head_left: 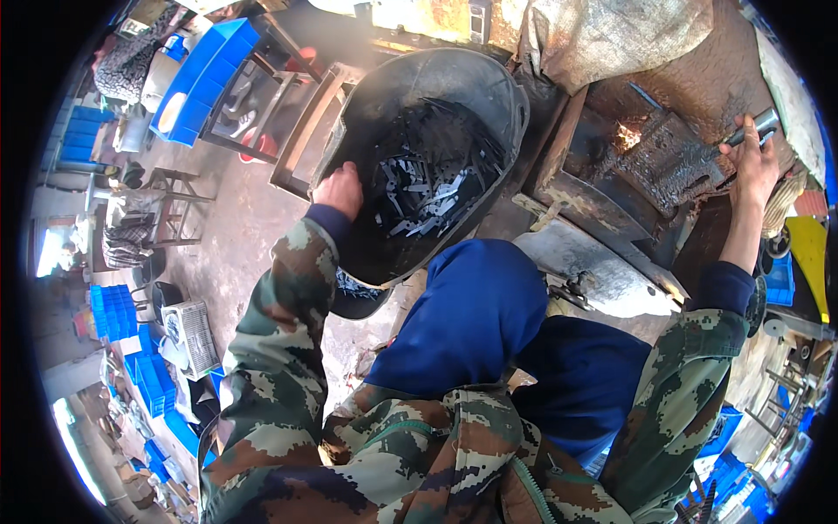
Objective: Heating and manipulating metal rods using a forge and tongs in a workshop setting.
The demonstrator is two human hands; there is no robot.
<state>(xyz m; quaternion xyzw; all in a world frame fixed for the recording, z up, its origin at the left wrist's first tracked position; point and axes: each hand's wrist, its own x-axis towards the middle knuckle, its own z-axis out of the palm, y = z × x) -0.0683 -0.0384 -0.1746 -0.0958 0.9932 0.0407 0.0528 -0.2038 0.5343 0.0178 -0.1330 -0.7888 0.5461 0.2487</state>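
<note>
A big black oval tub [489, 70] stands in front of my knees, holding a heap of dark flat metal pieces [428, 179], some of them shiny. My left hand [339, 190] is closed at the tub's left rim, its fingertips over the inner side. Off to the right, my right hand [752, 166] is wrapped round a short silver metal cylinder [766, 124], which looks like a handle. Beside that hand sits a grimy, wet brown machine block [668, 162], with a bright spot at its left. Whether the cylinder joins the machine I cannot tell.
A rusty metal frame [559, 148] and a pale metal plate [602, 266] lie between tub and machine. A dirty sack [611, 39] hangs behind. At the left are a blue bin [205, 83] on a stand and a stool [179, 205]. A second dark container [358, 301] sits below the tub.
</note>
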